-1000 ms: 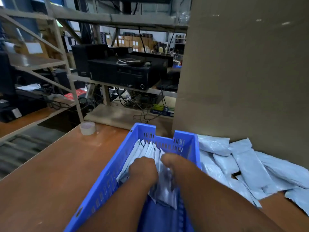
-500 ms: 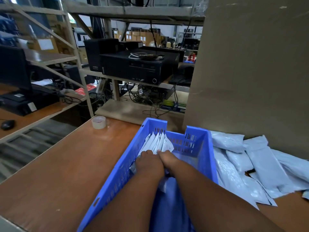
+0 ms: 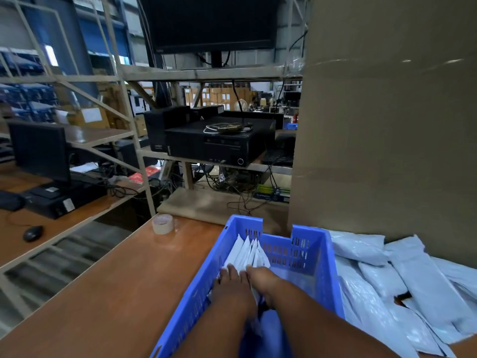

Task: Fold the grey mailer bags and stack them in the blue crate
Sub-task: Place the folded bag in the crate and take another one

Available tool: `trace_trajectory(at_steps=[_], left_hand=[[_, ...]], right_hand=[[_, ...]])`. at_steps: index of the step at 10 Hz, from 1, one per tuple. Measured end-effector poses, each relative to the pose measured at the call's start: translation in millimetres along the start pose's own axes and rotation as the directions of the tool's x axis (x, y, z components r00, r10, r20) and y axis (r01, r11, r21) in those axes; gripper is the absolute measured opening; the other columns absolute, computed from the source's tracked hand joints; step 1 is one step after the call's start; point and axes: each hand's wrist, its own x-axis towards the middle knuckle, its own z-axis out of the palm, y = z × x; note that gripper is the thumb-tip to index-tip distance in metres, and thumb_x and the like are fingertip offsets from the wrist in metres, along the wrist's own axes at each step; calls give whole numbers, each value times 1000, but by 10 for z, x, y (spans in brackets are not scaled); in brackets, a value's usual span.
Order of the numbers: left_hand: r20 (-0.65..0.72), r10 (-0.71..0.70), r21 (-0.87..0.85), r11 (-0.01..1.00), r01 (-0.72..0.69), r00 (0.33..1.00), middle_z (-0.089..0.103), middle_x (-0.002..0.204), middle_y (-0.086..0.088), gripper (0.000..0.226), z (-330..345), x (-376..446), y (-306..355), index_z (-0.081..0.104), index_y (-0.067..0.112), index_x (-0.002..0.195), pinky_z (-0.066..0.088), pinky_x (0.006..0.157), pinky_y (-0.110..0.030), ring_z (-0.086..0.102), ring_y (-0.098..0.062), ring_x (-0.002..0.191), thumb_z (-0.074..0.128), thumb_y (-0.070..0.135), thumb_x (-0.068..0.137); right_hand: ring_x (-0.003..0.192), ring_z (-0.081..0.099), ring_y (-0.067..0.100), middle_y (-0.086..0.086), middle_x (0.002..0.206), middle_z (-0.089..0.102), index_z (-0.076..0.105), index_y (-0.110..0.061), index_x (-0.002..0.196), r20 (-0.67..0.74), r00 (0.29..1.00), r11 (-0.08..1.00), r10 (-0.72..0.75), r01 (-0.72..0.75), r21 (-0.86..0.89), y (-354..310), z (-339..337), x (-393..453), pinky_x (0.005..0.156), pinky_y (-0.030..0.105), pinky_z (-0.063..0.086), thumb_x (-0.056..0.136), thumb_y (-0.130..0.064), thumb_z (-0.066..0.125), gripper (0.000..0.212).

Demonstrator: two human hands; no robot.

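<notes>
both hands down inside the blue crate (image 3: 333, 275), side by side, almost touching. left hand (image 3: 232, 288) on the near end of the row of folded grey bags (image 3: 249, 251), fingers close together and bent down over the bag tops. right hand (image 3: 263, 277) just beside it, fingers also bent down into the bags, tips hidden, so cannot tell for sure if pinching a bag or only pressing. folded bags standing on edge in a row along the left wall of the crate, leaning toward the far end, pointy corners sticking up. right half of the crate floor bare and blue. crate sitting on the brown table (image 3: 108, 293), long side running away from the person. heap of loose grey mailer bags (image 3: 387, 280) lying flat on the table just right of the crate, touching its right wall, some on top of others. big brown cardboard box (image 3: 387, 125) standing tall behind the heap and behind the far right corner of the crate. roll of clear tape (image 3: 162, 224) lying flat near the far edge of the table, well left of the crate. past the table, metal shelves (image 3: 129, 140) with a black computer case (image 3: 219, 143) and a coil of white cable on top. dark screen (image 3: 211, 21) up high on the shelf above. another screen (image 3: 38, 151) and a black mouse (image 3: 33, 233) on a desk far left.
</notes>
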Motion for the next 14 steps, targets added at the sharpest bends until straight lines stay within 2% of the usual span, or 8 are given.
trace_trajectory(at_steps=[2, 4, 5, 7, 8, 9, 11, 14], left_hand=[[-119, 19, -48, 999, -25, 993, 19, 168, -18, 74, 0, 24, 10, 21, 11, 164, 32, 120, -54, 23, -36, 154, 49, 36, 100], [-284, 77, -83, 991, -105, 956, 43, 144, -8, 46, -71, 24, 43, 46, 18, 141, 43, 109, -50, 42, -29, 138, 46, 36, 99], [-331, 83, -110, 986, -126, 940, 44, 142, -5, 47, -66, 22, 97, 47, 24, 137, 43, 109, -52, 43, -30, 136, 45, 48, 97], [-236, 17, -65, 997, -33, 972, 39, 149, -10, 67, -10, -9, 221, 43, 24, 145, 37, 114, -54, 38, -35, 141, 53, 59, 89], [-211, -17, -103, 995, -4, 977, 40, 147, -10, 64, 53, -20, 162, 42, 22, 144, 41, 110, -51, 41, -35, 139, 55, 56, 91], [-200, -82, -189, 981, 44, 976, 32, 155, -17, 69, 29, 6, 40, 39, 17, 148, 42, 112, -50, 38, -41, 141, 59, 52, 92], [-114, -58, -271, 962, 25, 992, 52, 148, -13, 51, 10, 45, -90, 51, 18, 143, 44, 111, -44, 52, -35, 137, 44, 37, 96], [-204, 0, -150, 988, -31, 979, 49, 140, -10, 62, -13, -34, 36, 49, 21, 141, 47, 103, -48, 49, -33, 133, 63, 53, 89]], right_hand=[[126, 54, 52, 22, 130, 58, 56, -16, 119, -14, 989, 989, 145, -145, 30, -579, -108, -1225, 89, 68, 43, 111, -42, 43, 30], [134, 57, 43, 25, 146, 57, 54, 1, 146, -73, 997, 981, -24, 9, -195, -662, -336, -1259, 107, 50, 50, 107, -15, 47, 43], [133, 55, 45, 27, 144, 56, 49, 1, 148, -106, 983, 914, -151, 99, -394, -645, -494, -1391, 111, 48, 47, 105, -13, 49, 45], [130, 58, 47, 28, 126, 65, 61, 4, 133, -16, 998, 919, 53, -55, -391, -523, -753, -1439, 110, 58, 49, 108, -15, 45, 35], [86, 68, 39, 23, 90, 64, 66, -2, 100, -8, 984, 981, 179, -179, -78, -404, -651, -1305, 87, 60, 58, 104, -16, 41, 28], [57, 57, 21, 7, 79, 61, 63, -16, 99, -29, 996, 996, 89, -89, 7, -416, -541, -1238, 61, 36, 56, 101, -20, 44, 19], [101, 71, 30, 9, 110, 71, 74, -13, 104, 104, 994, 925, -31, 68, -374, -460, -227, -1035, 73, 53, 65, 97, -15, 63, 13], [94, 66, 29, 8, 106, 66, 58, -19, 86, 19, 995, 912, -94, 93, -399, -449, -320, -1029, 79, 50, 65, 97, -6, 58, 17]])
